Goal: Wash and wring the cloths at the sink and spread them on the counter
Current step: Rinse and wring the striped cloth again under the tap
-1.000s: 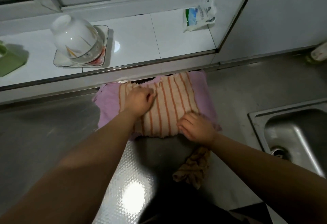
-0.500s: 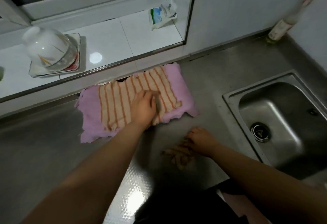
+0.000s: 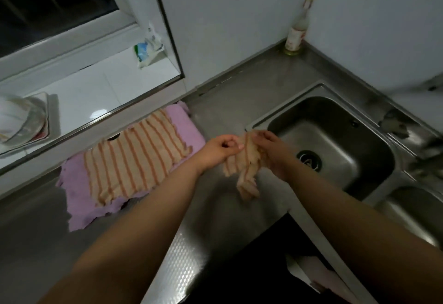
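Note:
A pink cloth [image 3: 79,198] lies flat on the steel counter [image 3: 36,243] with an orange-striped cloth [image 3: 134,157] spread on top of it. Both of my hands hold a second, crumpled striped cloth [image 3: 244,171] above the counter, just left of the sink [image 3: 335,140]. My left hand [image 3: 221,149] pinches its upper left edge. My right hand [image 3: 271,150] grips its right side, and the cloth's lower end hangs loose below the hands.
A white tiled ledge [image 3: 91,97] under the window carries an upturned bowl on a plate [image 3: 19,121] and a plastic packet [image 3: 148,51]. A bottle [image 3: 296,32] stands in the back corner. A second basin [image 3: 414,215] lies at the right, near the counter's front edge.
My right hand has lifted the crumpled striped cloth off the counter toward the sink. My left hand has left the spread striped cloth and taken hold of the lifted one. The view has turned right.

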The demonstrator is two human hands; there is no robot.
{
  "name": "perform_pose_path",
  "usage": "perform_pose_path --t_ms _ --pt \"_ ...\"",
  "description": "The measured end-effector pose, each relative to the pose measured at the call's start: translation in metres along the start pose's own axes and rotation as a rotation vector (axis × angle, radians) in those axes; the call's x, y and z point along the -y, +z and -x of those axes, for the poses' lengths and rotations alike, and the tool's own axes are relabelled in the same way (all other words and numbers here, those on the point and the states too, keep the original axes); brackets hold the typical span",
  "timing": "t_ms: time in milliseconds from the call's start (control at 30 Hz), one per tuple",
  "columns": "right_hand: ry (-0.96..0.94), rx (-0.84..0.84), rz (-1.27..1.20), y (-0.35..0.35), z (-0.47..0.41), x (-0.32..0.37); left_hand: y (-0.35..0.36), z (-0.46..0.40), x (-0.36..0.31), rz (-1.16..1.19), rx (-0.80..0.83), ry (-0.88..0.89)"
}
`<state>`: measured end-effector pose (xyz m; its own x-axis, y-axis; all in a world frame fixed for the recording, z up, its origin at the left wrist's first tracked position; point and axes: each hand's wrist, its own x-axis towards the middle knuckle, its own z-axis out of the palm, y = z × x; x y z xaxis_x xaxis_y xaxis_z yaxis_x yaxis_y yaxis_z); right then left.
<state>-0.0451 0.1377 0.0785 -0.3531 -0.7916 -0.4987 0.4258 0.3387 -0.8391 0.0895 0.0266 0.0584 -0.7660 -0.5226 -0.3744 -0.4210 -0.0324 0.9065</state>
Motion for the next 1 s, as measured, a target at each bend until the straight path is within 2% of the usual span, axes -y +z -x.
perform_pose_path --t_ms 133,233,333,400,500,600,767,833,1000 --pt "0.059 0.109 -0.06 -0.064 0.008 0.011 0.034 -0.031 -0.035 0.183 -0.184 0.024" --pt "0.06 0.076 0.006 -0.109 0.018 0.021 0.063 -0.048 -0.07 0.293 -0.246 -0.019" --pt "-0.025 -0.053 0.152 -0.151 0.03 0.027 0.095 -0.066 -0.095 0.459 -0.087 -0.069" --pt "-0.085 -0.163 0.249 -0.178 0.036 0.027 0.119 -0.078 -0.106 0.482 0.028 -0.087" --pt "-0.138 -0.487 0.181 -0.231 0.038 0.017 0.156 -0.099 -0.121 0.54 0.069 -0.109" --pt "-0.052 -0.903 -0.017 -0.303 0.039 0.001 0.193 -0.121 -0.137 0.606 0.068 -0.169" --pt "-0.026 -1.441 -0.243 -0.39 0.063 0.004 0.243 -0.152 -0.157 0.641 0.047 -0.201" --pt "0.017 -1.473 -0.224 -0.412 0.068 0.008 0.257 -0.163 -0.162 0.686 0.038 -0.157" --pt "0.181 -1.238 0.056 -0.437 0.065 0.007 0.28 -0.18 -0.172 0.667 0.032 -0.118"
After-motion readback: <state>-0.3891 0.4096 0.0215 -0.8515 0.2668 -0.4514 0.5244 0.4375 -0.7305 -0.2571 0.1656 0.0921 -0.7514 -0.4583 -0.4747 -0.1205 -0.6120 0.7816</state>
